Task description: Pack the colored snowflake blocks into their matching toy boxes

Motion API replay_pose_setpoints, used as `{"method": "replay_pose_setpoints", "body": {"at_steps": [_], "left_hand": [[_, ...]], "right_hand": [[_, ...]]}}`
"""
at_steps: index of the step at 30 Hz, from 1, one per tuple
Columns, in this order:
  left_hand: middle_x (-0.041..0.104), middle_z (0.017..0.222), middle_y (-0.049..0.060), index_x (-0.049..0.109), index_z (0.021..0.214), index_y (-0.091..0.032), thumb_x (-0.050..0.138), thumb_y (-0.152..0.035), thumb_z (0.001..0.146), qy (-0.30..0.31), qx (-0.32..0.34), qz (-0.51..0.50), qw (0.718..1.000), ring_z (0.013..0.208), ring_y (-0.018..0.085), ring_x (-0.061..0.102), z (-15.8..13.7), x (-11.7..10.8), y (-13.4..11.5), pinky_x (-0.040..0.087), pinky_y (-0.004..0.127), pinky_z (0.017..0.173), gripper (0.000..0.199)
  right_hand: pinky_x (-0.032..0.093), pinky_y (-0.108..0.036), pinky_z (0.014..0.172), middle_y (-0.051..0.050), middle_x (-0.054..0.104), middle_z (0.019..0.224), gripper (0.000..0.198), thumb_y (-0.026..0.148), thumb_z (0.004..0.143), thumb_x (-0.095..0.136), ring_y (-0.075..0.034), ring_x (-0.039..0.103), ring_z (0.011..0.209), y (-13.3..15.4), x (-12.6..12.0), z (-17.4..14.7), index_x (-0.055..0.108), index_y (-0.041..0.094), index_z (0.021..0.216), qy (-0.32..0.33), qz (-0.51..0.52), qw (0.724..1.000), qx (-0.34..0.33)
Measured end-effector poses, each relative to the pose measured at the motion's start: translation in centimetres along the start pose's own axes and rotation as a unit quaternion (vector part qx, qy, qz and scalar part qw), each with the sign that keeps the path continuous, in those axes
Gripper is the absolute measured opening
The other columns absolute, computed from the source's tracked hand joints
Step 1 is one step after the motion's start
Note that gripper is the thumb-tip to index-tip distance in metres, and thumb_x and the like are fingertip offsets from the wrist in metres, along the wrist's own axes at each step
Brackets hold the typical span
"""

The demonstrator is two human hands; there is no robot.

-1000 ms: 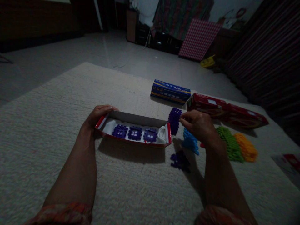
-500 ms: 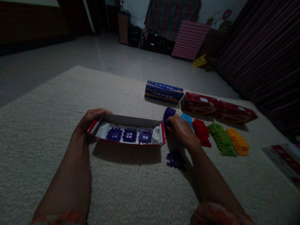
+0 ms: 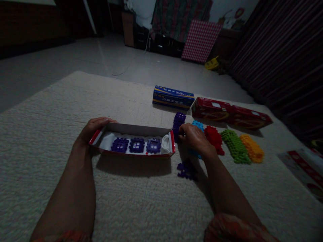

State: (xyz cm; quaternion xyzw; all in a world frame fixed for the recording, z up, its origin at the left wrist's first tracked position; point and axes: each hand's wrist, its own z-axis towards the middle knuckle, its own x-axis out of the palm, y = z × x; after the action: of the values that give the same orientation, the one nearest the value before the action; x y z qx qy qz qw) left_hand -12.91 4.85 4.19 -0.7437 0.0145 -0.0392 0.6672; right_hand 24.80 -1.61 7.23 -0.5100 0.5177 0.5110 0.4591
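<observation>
My left hand (image 3: 94,130) is wrapped around the left end of an open long cardboard box (image 3: 138,128) with red edges. Inside lie three purple interlocking blocks (image 3: 136,145) in a row, with a white looped item (image 3: 166,144) at the box's right end. Just right of the box, my right hand (image 3: 195,138) has its fingers pinched at the near part of a stack of purple blocks (image 3: 179,119); its fingertips are partly hidden. Nearer to me, a few loose purple blocks (image 3: 186,169) lie on the quilted mat (image 3: 141,201).
Light blue blocks (image 3: 198,125) show behind my right hand. Rows of red (image 3: 214,139), green (image 3: 236,146) and orange blocks (image 3: 251,148) continue to the right. Behind them stand a blue box (image 3: 173,98) and two red boxes (image 3: 211,109). A printed flat item (image 3: 302,168) lies far right.
The whole view has shifted slightly, so things appear a little further left. Both hands keep their places at the box and the purple stack.
</observation>
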Motion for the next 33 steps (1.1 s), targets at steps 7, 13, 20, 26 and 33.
{"method": "replay_pose_setpoints", "body": {"at_steps": [7, 13, 20, 26, 33], "left_hand": [[0.077, 0.078, 0.006, 0.083, 0.078, -0.017, 0.082, -0.043, 0.072, -0.004, 0.004, -0.005, 1.0, 0.072, 0.022, 0.068, 0.3, -0.1, 0.3, 0.054, 0.031, 0.066, 0.026], [0.078, 0.081, 0.008, 0.083, 0.081, -0.019, 0.082, -0.047, 0.071, 0.001, -0.005, -0.005, 1.0, 0.07, 0.025, 0.07, 0.4, -0.4, 0.5, 0.056, 0.034, 0.065, 0.029], [0.078, 0.082, 0.007, 0.083, 0.083, -0.018, 0.083, -0.045, 0.073, 0.01, -0.007, -0.005, 1.0, 0.073, 0.024, 0.07, 0.4, -0.5, 0.6, 0.056, 0.031, 0.066, 0.029], [0.078, 0.084, 0.005, 0.082, 0.087, -0.015, 0.08, -0.043, 0.079, 0.014, 0.001, 0.015, 1.0, 0.077, 0.023, 0.068, 0.5, -0.8, 0.7, 0.054, 0.03, 0.07, 0.029], [0.078, 0.082, 0.005, 0.08, 0.09, -0.014, 0.079, -0.043, 0.079, 0.015, -0.012, -0.01, 1.0, 0.074, 0.023, 0.068, 0.4, -0.7, 0.8, 0.053, 0.033, 0.07, 0.031]], "right_hand": [[0.047, -0.027, 0.076, -0.005, 0.078, 0.099, 0.022, 0.009, 0.086, 0.065, -0.019, 0.069, 0.088, -1.4, -1.0, 0.1, 0.073, 0.02, 0.103, 0.051, 0.118, 0.991, -0.044], [0.042, -0.025, 0.063, -0.003, 0.075, 0.085, 0.013, 0.008, 0.083, 0.068, -0.015, 0.065, 0.073, -0.4, -1.8, -0.7, 0.072, 0.018, 0.09, 0.122, 0.086, 0.986, -0.068], [0.047, -0.026, 0.071, -0.008, 0.076, 0.107, 0.032, 0.026, 0.082, 0.076, -0.021, 0.07, 0.091, -0.6, -2.2, -1.1, 0.071, 0.017, 0.112, 0.189, 0.055, 0.978, -0.069], [0.05, -0.031, 0.081, -0.014, 0.074, 0.119, 0.036, 0.032, 0.082, 0.077, -0.028, 0.069, 0.106, 1.7, -2.6, -1.7, 0.071, 0.017, 0.114, 0.208, -0.014, 0.977, -0.051], [0.052, -0.035, 0.084, -0.015, 0.07, 0.123, 0.053, 0.031, 0.077, 0.079, -0.031, 0.07, 0.107, 3.5, -1.0, -2.1, 0.067, 0.018, 0.127, 0.187, -0.024, 0.979, -0.071]]}}
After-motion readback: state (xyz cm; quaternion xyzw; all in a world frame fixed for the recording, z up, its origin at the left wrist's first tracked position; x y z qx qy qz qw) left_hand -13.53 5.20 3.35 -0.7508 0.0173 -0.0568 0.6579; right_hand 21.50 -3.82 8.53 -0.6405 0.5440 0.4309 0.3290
